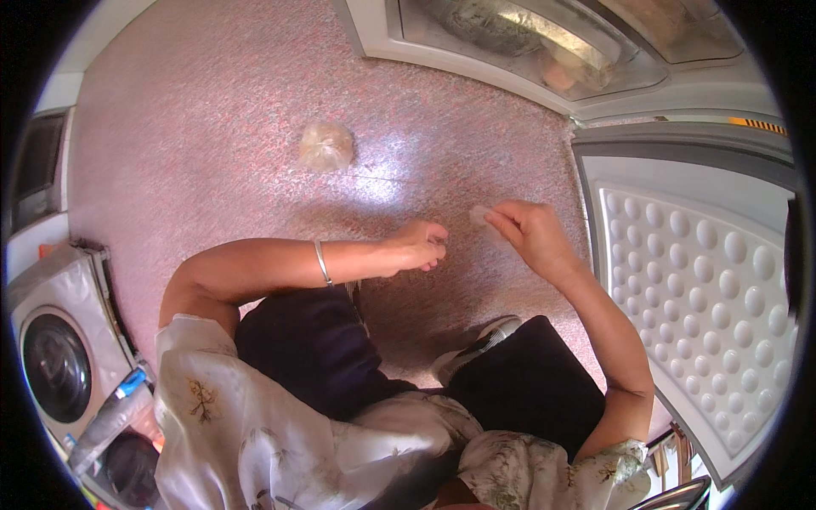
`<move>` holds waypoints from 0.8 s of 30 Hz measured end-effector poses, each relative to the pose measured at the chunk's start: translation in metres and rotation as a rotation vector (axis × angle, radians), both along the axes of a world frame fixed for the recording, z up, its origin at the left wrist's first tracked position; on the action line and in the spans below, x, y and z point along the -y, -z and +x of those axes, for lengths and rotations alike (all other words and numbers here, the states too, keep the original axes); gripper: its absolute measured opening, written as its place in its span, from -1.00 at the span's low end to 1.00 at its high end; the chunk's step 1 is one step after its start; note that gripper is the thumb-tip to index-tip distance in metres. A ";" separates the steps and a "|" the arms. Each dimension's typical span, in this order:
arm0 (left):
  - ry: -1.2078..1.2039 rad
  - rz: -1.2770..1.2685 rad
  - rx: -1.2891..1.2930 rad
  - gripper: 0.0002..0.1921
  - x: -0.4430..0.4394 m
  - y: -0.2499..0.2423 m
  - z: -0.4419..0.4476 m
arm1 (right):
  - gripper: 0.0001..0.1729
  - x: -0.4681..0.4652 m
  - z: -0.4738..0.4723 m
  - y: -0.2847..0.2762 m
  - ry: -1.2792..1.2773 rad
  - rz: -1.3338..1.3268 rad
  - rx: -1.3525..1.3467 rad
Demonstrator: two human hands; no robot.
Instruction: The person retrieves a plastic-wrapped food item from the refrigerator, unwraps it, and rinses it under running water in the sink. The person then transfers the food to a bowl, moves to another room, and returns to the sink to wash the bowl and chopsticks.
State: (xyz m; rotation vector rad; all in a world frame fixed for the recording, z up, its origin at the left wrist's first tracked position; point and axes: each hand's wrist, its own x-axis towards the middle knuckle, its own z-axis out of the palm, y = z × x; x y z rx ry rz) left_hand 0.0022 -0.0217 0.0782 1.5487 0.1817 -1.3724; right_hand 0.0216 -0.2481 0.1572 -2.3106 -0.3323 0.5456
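Note:
My right hand (539, 239) pinches a small whitish, translucent piece (480, 215) between thumb and fingers, held above the floor; whether it is ice or thin plastic is unclear. Just to its left, my left hand (411, 248) hangs with curled fingers, a metal bangle (323, 262) on the wrist. Whether anything lies inside those fingers is hidden. Farther off, a knotted clear plastic bag (326, 147) with pale contents rests on the speckled floor (223, 127). Both hands are between the open freezer door and my knees.
At right stands the open refrigerator door (695, 306) with a dimpled white inner panel. Transparent, frosty freezer drawers (523, 44) fill the upper right. On the left are a front-loading washing machine (57, 363) and a blue-capped object (131, 383). My shoe (475, 350) is below my hands.

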 end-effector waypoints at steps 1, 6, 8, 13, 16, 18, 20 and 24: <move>0.154 0.007 0.135 -0.51 -0.004 -0.001 0.008 | -0.82 0.000 0.001 0.003 0.016 0.009 -0.041; 0.444 0.135 0.964 -0.72 -0.040 -0.006 0.052 | -0.79 0.012 -0.001 0.035 0.070 0.024 -0.279; 0.556 0.398 1.137 -0.63 -0.059 -0.012 0.087 | -0.80 0.025 -0.012 0.061 0.013 -0.014 -0.219; 0.527 0.991 1.032 -0.12 -0.106 -0.006 0.114 | -0.77 0.049 -0.029 0.102 -0.107 -0.162 -0.069; 0.344 0.758 0.802 0.02 -0.143 0.036 0.121 | -0.80 0.054 -0.023 0.095 -0.098 -0.225 -0.115; 0.209 0.581 0.806 0.03 -0.183 0.078 0.130 | -0.82 0.053 -0.018 0.096 -0.108 -0.192 -0.080; -0.003 0.391 0.636 0.01 -0.189 0.082 0.133 | -0.82 0.053 -0.016 0.094 -0.138 -0.200 -0.094; -0.353 -0.155 0.150 -0.07 -0.141 0.018 0.133 | -0.82 0.059 -0.018 0.094 -0.184 -0.240 -0.080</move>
